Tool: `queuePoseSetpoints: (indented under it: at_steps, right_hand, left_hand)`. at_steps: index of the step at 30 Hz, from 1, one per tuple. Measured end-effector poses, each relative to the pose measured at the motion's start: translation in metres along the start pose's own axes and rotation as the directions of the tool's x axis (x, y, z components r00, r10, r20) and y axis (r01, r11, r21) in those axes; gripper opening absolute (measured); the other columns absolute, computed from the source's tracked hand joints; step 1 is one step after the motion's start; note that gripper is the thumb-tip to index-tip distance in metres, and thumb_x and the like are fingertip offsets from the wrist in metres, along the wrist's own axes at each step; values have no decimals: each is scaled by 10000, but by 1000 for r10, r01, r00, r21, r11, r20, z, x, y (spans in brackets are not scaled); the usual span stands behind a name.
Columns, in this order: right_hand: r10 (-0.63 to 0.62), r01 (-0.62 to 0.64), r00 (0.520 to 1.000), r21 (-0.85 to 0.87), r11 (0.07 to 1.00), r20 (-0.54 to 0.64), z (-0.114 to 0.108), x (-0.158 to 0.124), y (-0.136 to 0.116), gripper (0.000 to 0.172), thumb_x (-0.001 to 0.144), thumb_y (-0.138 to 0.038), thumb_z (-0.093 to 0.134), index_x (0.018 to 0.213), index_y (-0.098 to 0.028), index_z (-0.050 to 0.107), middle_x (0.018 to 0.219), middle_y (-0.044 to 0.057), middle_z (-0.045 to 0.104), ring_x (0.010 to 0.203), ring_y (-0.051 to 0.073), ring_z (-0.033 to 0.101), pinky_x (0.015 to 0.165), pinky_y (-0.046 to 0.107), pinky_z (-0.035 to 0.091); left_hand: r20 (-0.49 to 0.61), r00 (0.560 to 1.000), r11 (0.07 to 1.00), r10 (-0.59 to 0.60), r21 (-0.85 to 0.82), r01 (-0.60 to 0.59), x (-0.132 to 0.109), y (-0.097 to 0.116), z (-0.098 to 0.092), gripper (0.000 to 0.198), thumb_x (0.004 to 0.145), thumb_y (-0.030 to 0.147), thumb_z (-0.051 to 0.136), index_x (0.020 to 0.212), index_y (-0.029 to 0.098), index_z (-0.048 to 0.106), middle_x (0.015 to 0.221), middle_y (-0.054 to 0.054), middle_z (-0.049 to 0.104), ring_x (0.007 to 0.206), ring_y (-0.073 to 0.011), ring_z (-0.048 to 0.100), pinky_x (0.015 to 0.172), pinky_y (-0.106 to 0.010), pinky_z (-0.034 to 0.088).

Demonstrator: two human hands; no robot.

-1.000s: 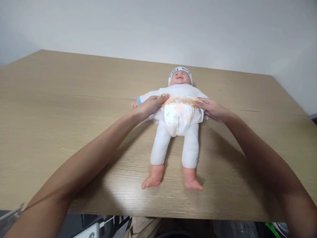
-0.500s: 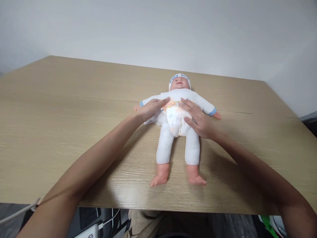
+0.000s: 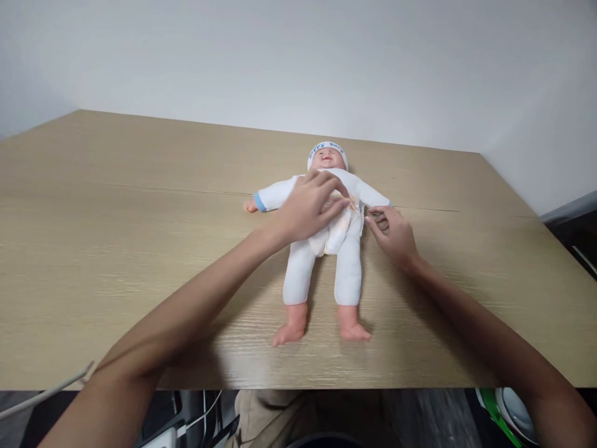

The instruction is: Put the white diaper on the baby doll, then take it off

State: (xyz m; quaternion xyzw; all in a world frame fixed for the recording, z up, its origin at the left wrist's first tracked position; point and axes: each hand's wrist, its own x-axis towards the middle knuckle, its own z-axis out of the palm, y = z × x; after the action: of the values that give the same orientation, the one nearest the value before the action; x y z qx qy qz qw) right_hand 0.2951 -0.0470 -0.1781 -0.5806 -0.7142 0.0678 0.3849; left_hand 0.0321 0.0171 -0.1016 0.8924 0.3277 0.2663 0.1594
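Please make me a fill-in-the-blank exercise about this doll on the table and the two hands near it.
1. The doll lies on its ____ on the wooden table.
2. Of the left hand and the right hand, the ____ one lies over the doll's belly.
3. The doll's feet are ____, without socks.
4. The letters on its hat are ____.
Missing words: back; left; bare; blue.

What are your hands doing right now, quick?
Left hand: open, resting on the doll, over its diaper.
Right hand: fingers pinched shut at the doll's side; holding what, cannot be told.
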Motion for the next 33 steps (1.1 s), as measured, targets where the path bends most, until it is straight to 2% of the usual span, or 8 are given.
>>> queuePoseSetpoints:
  at_steps: [2, 6, 10, 14, 18, 22, 27, 33]
  right_hand:
    - [-4, 6, 999, -55, 998, 40, 1, 2, 4, 181, 1027, -382, 641, 1074, -241, 744, 1125, 122, 820, 985, 321, 733, 1065, 548, 530]
    - [123, -117, 991, -93, 989, 61, 7, 7, 7, 93, 965, -317, 709, 1002, -233, 723, 976, 96, 790, 1007, 315, 712, 983, 474, 530]
    - [317, -307, 942, -98, 947, 107, 8, 9, 10, 207, 936, -409, 802, 943, -241, 682, 843, 29, 736, 847, 255, 691, 825, 384, 504]
    - [383, -362, 911, -148, 920, 150, 5, 8, 16, 317, 900, -513, 837, 856, -248, 669, 781, 11, 715, 754, 230, 652, 742, 353, 446]
    - [366, -351, 899, -102, 931, 239, -1, 9, 26, 362, 917, -543, 789, 763, -243, 657, 696, -2, 667, 691, 209, 593, 712, 348, 408]
    - [272, -353, 888, 170, 920, 371, -20, 18, 28, 455, 945, -639, 679, 721, -247, 629, 655, -31, 564, 652, 181, 516, 667, 332, 371]
    - [211, -377, 870, 324, 868, 446, -42, 41, -8, 491, 869, -690, 729, 704, -249, 588, 704, -23, 576, 702, 180, 533, 691, 329, 410]
    - [217, -407, 851, 338, 849, 478, -23, 72, -39, 379, 880, -526, 737, 676, -238, 601, 674, -23, 543, 692, 164, 481, 673, 318, 375]
  left_hand:
    - [45, 998, 993, 50, 108, -54, 14, 12, 11, 362, 1098, 521, 545, 1170, 228, 746, 1301, -128, 739, 1282, -378, 573, 1161, -575, 423]
    - [96, 995, 978, -24, 207, 3, 27, 23, 17, 267, 1003, 446, 660, 1084, 217, 771, 1269, -139, 753, 1284, -424, 540, 1127, -614, 410]
    - [98, 993, 985, -62, 168, 45, 22, 16, 13, 241, 938, 394, 699, 1113, 246, 773, 1297, -101, 750, 1293, -420, 517, 1150, -618, 390]
    - [74, 994, 990, -76, 124, 67, 20, 8, 16, 291, 938, 457, 726, 1139, 253, 778, 1288, -99, 746, 1297, -416, 504, 1157, -612, 386]
    - [80, 993, 993, -82, 93, 74, 21, 7, 18, 387, 930, 574, 757, 1149, 255, 779, 1312, -101, 740, 1319, -428, 495, 1164, -621, 374]
    - [72, 992, 991, -99, 100, 91, 22, 7, 21, 431, 882, 598, 808, 1146, 258, 775, 1313, -94, 742, 1315, -433, 501, 1154, -620, 377]
    - [61, 993, 990, -98, 105, 91, 22, 7, 24, 411, 855, 555, 838, 1139, 267, 764, 1276, -86, 750, 1303, -433, 505, 1131, -608, 384]
    - [63, 987, 984, -151, 105, 144, 23, 10, 24, 541, 837, 548, 840, 1254, 240, 684, 1270, -106, 755, 1284, -422, 514, 1121, -586, 391]
